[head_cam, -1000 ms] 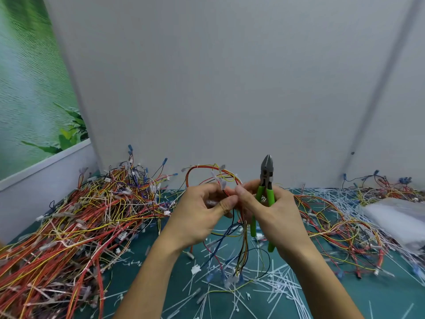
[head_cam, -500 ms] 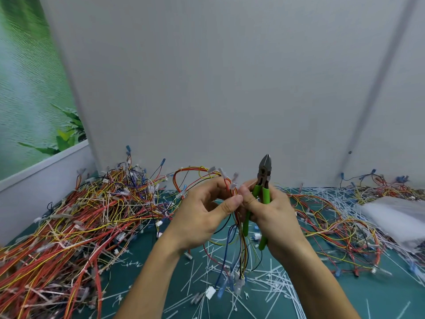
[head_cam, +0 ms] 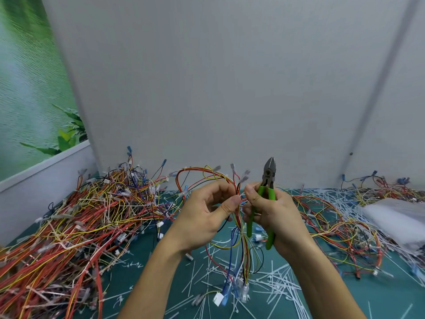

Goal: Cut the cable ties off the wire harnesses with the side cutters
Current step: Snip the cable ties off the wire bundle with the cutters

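Observation:
My left hand (head_cam: 207,215) pinches a wire harness (head_cam: 239,245) of red, yellow, blue and black wires between thumb and fingers, held up above the green mat. Its connectors dangle below, and a loop of it arches up behind my fingers. My right hand (head_cam: 273,212) grips the green-handled side cutters (head_cam: 268,180), jaws closed and pointing up, and its thumb and forefinger also touch the harness beside my left thumb. No cable tie is plainly visible on the held harness.
A big heap of tied harnesses (head_cam: 76,217) fills the left of the mat. More harnesses (head_cam: 333,226) lie to the right, beside a white bag (head_cam: 400,217). Cut white ties (head_cam: 271,282) litter the green mat (head_cam: 161,272). A grey wall (head_cam: 218,88) stands close behind.
Both hands have risen a little with the harness, so its connectors hang clear of the mat. The top loop has swung left. The cutters stay upright in my right hand.

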Motion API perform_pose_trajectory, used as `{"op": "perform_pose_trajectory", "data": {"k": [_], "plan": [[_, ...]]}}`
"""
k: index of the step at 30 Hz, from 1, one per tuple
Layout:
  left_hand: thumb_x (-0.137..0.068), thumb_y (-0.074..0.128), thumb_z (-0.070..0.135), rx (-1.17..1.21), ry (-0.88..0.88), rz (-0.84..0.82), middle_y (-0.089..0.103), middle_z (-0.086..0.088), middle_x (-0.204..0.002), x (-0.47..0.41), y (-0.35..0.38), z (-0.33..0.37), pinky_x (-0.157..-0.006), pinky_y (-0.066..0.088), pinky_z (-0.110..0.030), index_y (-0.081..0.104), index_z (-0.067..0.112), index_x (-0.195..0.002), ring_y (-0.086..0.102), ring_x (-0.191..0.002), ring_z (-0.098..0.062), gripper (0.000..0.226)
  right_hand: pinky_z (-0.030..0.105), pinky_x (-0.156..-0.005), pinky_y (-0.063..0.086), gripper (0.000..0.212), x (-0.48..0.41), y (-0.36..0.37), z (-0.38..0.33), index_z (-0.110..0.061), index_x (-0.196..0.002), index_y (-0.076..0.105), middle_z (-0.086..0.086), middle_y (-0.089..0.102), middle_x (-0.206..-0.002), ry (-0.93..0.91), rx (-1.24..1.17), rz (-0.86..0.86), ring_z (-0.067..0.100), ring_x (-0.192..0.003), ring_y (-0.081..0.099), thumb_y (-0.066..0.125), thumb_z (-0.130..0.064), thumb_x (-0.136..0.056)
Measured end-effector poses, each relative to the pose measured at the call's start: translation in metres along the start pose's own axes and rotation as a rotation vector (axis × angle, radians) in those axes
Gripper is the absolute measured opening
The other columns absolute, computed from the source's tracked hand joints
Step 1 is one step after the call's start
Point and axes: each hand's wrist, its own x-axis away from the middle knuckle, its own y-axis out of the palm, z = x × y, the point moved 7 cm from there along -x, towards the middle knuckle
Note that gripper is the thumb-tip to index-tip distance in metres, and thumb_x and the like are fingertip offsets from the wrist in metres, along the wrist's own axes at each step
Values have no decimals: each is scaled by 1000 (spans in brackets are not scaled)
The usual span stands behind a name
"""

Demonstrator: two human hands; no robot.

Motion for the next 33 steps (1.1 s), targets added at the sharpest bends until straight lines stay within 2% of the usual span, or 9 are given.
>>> {"op": "perform_pose_trajectory", "data": {"k": [5, 8, 11, 14, 17, 22, 25, 30, 33], "plan": [[-92, 66, 24, 58, 6, 34, 70, -14, -90, -1, -1, 2, -84, 55, -25, 64, 5, -99, 71, -87, -15, 21, 35, -64, 55, 22, -7, -21, -1, -15, -89, 68, 2, 58, -65, 11, 25, 89, 20, -63, 58, 78, -32, -79], [-96, 63, 16, 173, -14, 13, 68, -25, -93, -1, 1, -1, -83, 58, -29, 58, -1, -102, 76, -88, -31, 19, 37, -67, 55, 12, -11, -34, 0, -15, -90, 67, 1, 61, -65, 11, 57, 149, 19, -63, 59, 73, -26, -93], [-93, 62, 18, 330, -56, 34, 66, -16, -87, -1, -3, -4, -76, 62, -37, 57, -4, -104, 75, -85, -37, 24, 34, -65, 55, 11, -14, -46, 1, -16, -94, 66, -1, 62, -66, 18, 64, 207, 17, -65, 60, 69, -26, -98], [-91, 68, 24, 400, -71, 91, 68, -19, -86, -1, -11, -4, -71, 61, -39, 66, 8, -96, 74, -84, -39, 16, 26, -56, 53, 9, -18, -58, 1, -17, -93, 64, -5, 61, -70, 46, -53, 256, 15, -65, 59, 65, -22, -100], [-87, 73, 29, 387, -89, 131, 72, -20, -83, -1, -16, -6, -71, 61, -40, 70, 15, -88, 74, -83, -38, 13, 29, -55, 53, 18, -21, -60, 7, -16, -88, 57, -2, 56, -71, 132, -277, 259, 15, -62, 55, 56, -20, -105], [-80, 75, 39, 318, -115, 190, 75, -16, -83, -1, -17, -8, -66, 53, -28, 74, 23, -86, 74, -84, -29, 17, 42, -77, 51, 24, -14, -34, 23, -17, -80, 48, 3, 42, -74, 424, -649, 126, 21, -66, 48, 52, -31, -99], [-79, 75, 38, 325, -117, 247, 75, -16, -81, -1, -23, -10, -59, 49, -22, 76, 24, -84, 71, -79, -27, 16, 46, -96, 45, 23, -9, -22, 21, -11, -101, 48, 8, 44, -79, 459, -654, 41, 24, -74, 49, 60, -29, -92], [-84, 71, 33, 377, -158, 300, 75, -15, -79, -1, -31, -16, -54, 47, -20, 78, 24, -81, 74, -79, -25, 12, 38, -68, 41, 30, -10, -15, 14, -10, -106, 54, 7, 51, -80, 338, -390, 12, 22, -73, 52, 67, -20, -80], [-84, 71, 36, 372, -175, 326, 75, -13, -80, -1, -33, -19, -54, 47, -21, 76, 22, -81, 73, -82, -27, 15, 35, -60, 34, 43, -12, -17, 8, -5, -117, 52, 7, 52, -77, 191, -433, 93, 21, -69, 48, 65, -18, -78]]}}
